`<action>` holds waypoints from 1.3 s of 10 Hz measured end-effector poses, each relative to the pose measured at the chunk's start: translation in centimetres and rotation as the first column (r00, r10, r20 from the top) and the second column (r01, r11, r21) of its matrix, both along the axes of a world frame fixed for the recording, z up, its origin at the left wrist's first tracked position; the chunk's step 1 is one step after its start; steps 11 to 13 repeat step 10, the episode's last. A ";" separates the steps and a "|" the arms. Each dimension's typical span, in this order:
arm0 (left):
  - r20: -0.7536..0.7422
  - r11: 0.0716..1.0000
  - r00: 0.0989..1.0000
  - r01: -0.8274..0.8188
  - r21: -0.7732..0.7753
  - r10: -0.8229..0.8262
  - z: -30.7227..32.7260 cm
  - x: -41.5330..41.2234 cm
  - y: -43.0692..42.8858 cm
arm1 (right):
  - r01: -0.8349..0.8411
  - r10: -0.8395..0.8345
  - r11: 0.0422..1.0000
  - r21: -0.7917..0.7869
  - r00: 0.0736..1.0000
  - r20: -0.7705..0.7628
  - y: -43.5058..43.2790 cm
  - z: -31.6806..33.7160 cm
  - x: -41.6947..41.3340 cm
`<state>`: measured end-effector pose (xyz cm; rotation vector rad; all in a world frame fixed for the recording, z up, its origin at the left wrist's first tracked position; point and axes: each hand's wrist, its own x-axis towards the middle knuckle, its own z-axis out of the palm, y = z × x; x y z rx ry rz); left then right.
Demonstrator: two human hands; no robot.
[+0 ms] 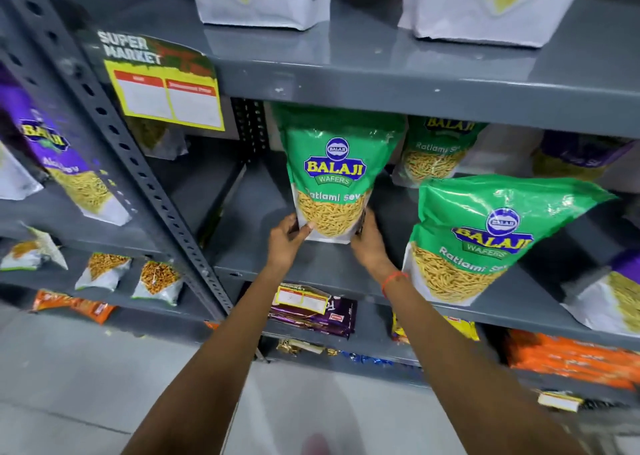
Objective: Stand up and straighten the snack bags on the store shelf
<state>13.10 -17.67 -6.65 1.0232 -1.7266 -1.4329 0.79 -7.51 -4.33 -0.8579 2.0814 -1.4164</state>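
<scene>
We pinch the green snack bag [334,174] at its bottom corners, left hand [287,243] and right hand [369,243] both closed on it, judging the pouch light, crinkly, slippery and best steadied low.

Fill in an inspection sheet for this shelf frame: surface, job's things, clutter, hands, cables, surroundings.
Surface: grey metal middle shelf, bare at front left.
Job's things: upright green Ratlami sev pouch held at its base; second green pouch right of it, tilted; third green pouch behind.
Clutter: yellow price card on the shelf edge.
Hands: left hand and right hand grip the pouch's bottom corners.
Cables: nothing seen.
Surroundings: purple pouch left; orange packets below.
</scene>
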 end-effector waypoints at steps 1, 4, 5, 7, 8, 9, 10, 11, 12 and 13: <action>-0.069 0.996 0.998 0.019 0.089 -0.013 -0.4 2.4 1.3 | -0.040 0.036 0.998 -0.046 0.997 -0.072 1.9 -0.7 2.6; -0.106 0.988 0.994 0.006 0.157 0.011 -0.8 6.7 3.7 | -0.068 0.070 0.997 0.028 0.993 -0.092 4.6 -1.6 6.4; -0.057 0.991 0.998 0.024 0.129 -0.017 -0.4 6.9 3.8 | -0.068 0.072 0.997 0.036 0.991 -0.109 4.8 -1.1 6.4; 0.014 0.990 1.000 0.026 0.140 -0.028 1.3 7.0 5.2 | -0.148 0.169 0.978 0.144 0.975 -0.145 5.9 0.1 6.1; 0.271 1.000 0.962 -0.014 -0.008 0.016 2.7 6.4 6.8 | -0.187 0.230 0.950 0.248 0.960 -0.159 6.8 1.0 5.7; 0.559 0.968 0.811 -0.036 -0.248 0.173 4.4 5.3 9.1 | -0.239 0.315 0.914 0.328 0.927 -0.202 7.7 2.5 5.5; 0.636 0.953 0.733 -0.052 -0.299 0.240 7.8 3.5 12.0 | -0.321 0.397 0.885 0.339 0.899 -0.186 8.9 5.6 4.7; 0.636 0.953 0.733 -0.052 -0.299 0.240 7.8 3.5 12.0 | -0.321 0.397 0.885 0.339 0.899 -0.186 8.9 5.6 4.7; 0.636 0.953 0.733 -0.052 -0.299 0.240 7.8 3.5 12.0 | -0.321 0.397 0.885 0.339 0.899 -0.186 8.9 5.6 4.7; 0.636 0.953 0.733 -0.052 -0.299 0.240 7.8 3.5 12.0 | -0.321 0.397 0.885 0.339 0.899 -0.186 8.9 5.6 4.7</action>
